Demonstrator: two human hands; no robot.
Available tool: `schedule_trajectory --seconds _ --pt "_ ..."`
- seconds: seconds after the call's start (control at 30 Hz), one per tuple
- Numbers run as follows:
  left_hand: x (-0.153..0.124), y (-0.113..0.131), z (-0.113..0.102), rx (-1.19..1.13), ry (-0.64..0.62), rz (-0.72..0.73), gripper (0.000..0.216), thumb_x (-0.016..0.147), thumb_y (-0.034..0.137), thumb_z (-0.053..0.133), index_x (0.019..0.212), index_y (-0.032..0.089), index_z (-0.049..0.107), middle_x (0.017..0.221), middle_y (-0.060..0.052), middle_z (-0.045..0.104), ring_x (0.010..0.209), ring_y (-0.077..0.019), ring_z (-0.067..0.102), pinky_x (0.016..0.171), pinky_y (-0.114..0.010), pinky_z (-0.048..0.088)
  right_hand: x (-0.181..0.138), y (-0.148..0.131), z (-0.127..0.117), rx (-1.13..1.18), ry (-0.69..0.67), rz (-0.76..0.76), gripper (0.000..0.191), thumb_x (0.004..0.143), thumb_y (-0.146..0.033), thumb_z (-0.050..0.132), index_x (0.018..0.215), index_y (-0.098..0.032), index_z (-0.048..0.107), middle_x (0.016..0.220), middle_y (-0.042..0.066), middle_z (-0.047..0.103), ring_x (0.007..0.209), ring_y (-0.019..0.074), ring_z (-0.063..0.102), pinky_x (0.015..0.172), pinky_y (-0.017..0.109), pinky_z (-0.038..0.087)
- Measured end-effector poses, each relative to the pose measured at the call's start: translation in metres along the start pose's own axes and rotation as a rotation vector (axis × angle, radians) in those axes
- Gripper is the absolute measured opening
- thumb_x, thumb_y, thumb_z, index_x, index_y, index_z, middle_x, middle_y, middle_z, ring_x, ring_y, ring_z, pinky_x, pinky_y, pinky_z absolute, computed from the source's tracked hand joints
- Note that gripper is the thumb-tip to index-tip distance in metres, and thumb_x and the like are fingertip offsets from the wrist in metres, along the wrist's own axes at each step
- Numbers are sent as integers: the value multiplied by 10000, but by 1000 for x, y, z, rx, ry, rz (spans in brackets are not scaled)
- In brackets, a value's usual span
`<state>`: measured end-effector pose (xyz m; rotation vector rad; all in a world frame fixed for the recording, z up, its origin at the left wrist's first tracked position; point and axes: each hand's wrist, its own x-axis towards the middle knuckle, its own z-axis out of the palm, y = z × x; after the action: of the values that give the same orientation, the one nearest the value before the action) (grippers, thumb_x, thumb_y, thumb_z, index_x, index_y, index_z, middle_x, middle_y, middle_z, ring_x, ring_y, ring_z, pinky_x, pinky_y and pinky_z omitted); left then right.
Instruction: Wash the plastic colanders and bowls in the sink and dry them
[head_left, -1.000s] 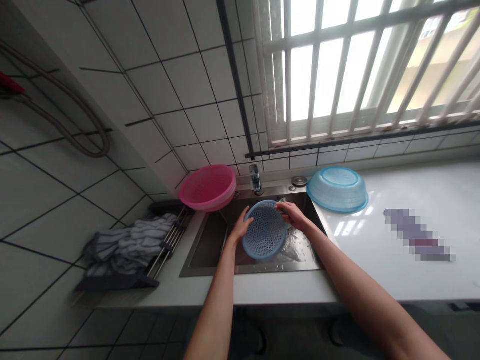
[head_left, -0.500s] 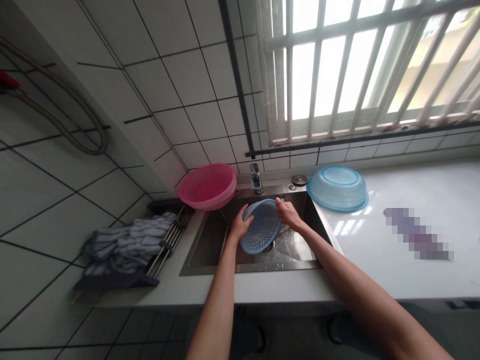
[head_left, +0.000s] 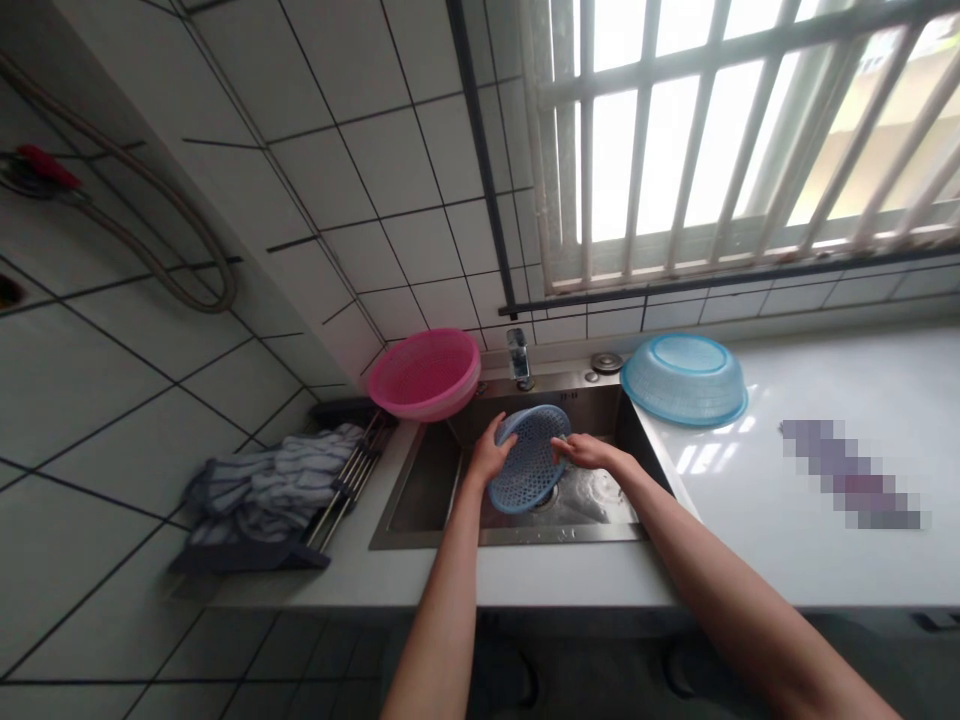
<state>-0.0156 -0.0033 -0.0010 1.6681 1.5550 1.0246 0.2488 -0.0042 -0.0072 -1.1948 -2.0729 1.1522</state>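
A blue-grey plastic colander (head_left: 529, 465) is held tilted over the steel sink (head_left: 600, 500), its perforated inside facing me. My left hand (head_left: 491, 455) grips its left rim, thumb on the inner side and fingers behind. At the right part of the colander, my right hand (head_left: 589, 450) is closed, its fingertips against or just in front of the rim. Whatever those fingers pinch is too small to make out. Behind the colander stands the faucet (head_left: 518, 358). Water drops lie on the sink bottom.
Left of the faucet a pink basket (head_left: 425, 375) rests at the sink's corner. An upside-down light blue basin (head_left: 684, 378) sits on the counter (head_left: 750, 555) at right. Striped cloth (head_left: 274, 485) lies by a metal rack (head_left: 349, 490). A drain plug (head_left: 606, 362) is behind the sink.
My right hand has moved down along the colander's right side, from its upper rim. The left hand keeps its grip. The whole view has shifted slightly.
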Motion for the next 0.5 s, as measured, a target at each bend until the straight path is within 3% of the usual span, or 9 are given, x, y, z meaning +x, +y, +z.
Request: schedule_trajectory --seconds 0.07,0.2,0.33,0.5 --pt "0 1 0 27 2 -10 625 891 259 733 1494 235 572 1471 -123 652 1380 -278 607 1202 -441 430 -1 2 -2 -45 16 31 516 1030 -592 495 830 -251 828 831 65 776 767 222 690 757 303 522" --pt "0 4 -1 52 -11 -14 654 881 249 743 1508 229 559 1482 -134 643 1384 -283 605 1198 -446 435 3 -4 -2 -36 193 -35 549 1095 -545 366 1094 -260 835 1109 88 789 1069 273 701 961 351 506" --pt "-1 6 -1 62 -13 -15 643 890 240 731 1509 236 558 1494 -123 637 1386 -279 603 1203 -447 431 8 -12 0 -178 416 29 513 1086 -568 411 1149 -262 819 1126 125 747 1088 286 664 942 343 479" --pt "-3 6 -1 61 -10 -18 640 886 242 739 1502 234 567 1489 -123 641 1374 -285 613 1193 -438 440 4 -17 -3 -243 533 24 531 1080 -604 405 1162 -260 801 1132 126 725 1090 277 638 892 325 460"
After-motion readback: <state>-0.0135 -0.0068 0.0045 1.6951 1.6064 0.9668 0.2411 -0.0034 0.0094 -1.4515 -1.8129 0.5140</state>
